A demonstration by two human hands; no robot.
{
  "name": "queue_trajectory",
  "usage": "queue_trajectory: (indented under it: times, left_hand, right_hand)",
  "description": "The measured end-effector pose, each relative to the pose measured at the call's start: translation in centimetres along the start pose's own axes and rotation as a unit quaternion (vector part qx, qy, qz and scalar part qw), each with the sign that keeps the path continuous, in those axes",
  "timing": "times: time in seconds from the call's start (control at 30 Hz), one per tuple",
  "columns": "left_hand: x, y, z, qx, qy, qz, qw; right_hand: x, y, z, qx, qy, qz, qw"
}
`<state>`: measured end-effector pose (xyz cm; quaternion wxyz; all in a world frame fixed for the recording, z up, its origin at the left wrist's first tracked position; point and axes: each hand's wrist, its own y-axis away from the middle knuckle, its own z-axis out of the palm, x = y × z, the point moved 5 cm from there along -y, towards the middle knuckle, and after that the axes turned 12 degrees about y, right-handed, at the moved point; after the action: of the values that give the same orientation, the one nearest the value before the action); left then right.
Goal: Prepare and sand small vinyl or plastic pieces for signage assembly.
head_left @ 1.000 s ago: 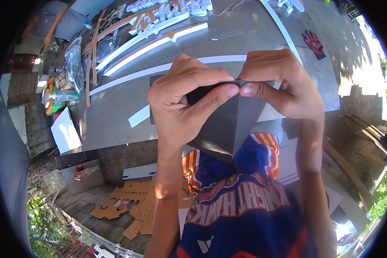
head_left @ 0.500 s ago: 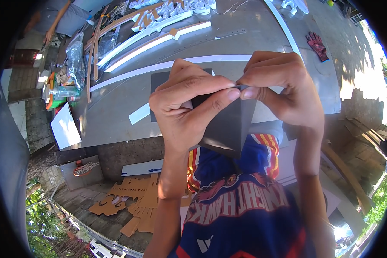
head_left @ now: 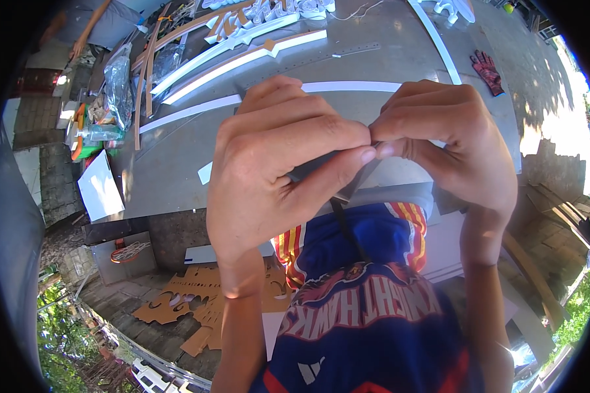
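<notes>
Both hands meet over the near edge of the table, thumbs and forefingers pinching a dark grey sheet (head_left: 359,182) at almost the same spot. My left hand (head_left: 275,154) is closed on it, back of the hand toward me. My right hand (head_left: 452,134) pinches right beside it, fingertips nearly touching the left ones. Most of the sheet is hidden behind the left hand, and it now shows almost edge-on. A narrow dark strip (head_left: 349,229) shows below it against my blue shorts; whether it is part of the sheet I cannot tell.
On the grey table (head_left: 170,157) lie long white strips (head_left: 432,42), white cut-out letters (head_left: 262,19) and a red patterned glove (head_left: 487,71). A white panel (head_left: 101,187) leans at the left. Brown cardboard cut-outs (head_left: 190,295) lie on the floor. Another person's arm (head_left: 88,33) shows far left.
The dark sheet has turned from showing its broad face to nearly edge-on. My left hand has come closer and covers more of it; my right hand has shifted slightly right and down.
</notes>
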<state>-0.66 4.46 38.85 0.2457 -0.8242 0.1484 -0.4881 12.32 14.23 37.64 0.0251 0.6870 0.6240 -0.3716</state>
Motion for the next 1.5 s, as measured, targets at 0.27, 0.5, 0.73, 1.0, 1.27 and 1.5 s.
queue_trajectory:
  times: [0.27, 0.5, 0.73, 1.0, 1.27, 1.5]
  left_hand:
    - [0.0, 0.8, 1.1, 0.078, -0.064, 0.024, 0.995]
    - [0.1, 1.2, 0.9, 0.090, -0.087, 0.063, 0.990]
    - [-0.6, 2.0, 0.8, 0.116, -0.039, 0.092, 0.988]
    - [-0.5, 2.3, 0.7, 0.131, -0.031, 0.084, 0.987]
    - [-1.0, 2.5, 0.7, 0.136, 0.022, 0.087, 0.987]
    - [-1.2, 1.6, 0.4, 0.094, 0.045, -0.020, 0.994]
  right_hand:
    - [-0.7, -0.1, -0.2, 0.040, 0.098, 0.018, 0.994]
    - [-1.1, -0.2, -0.2, 0.058, 0.096, 0.012, 0.994]
    - [-0.5, 0.0, 0.4, 0.082, 0.039, 0.024, 0.996]
    - [0.0, 0.1, 0.9, 0.081, -0.039, 0.043, 0.995]
    - [0.7, 0.4, 1.3, 0.071, -0.133, 0.057, 0.987]
    - [1.4, -0.6, 1.0, -0.025, -0.110, 0.053, 0.992]
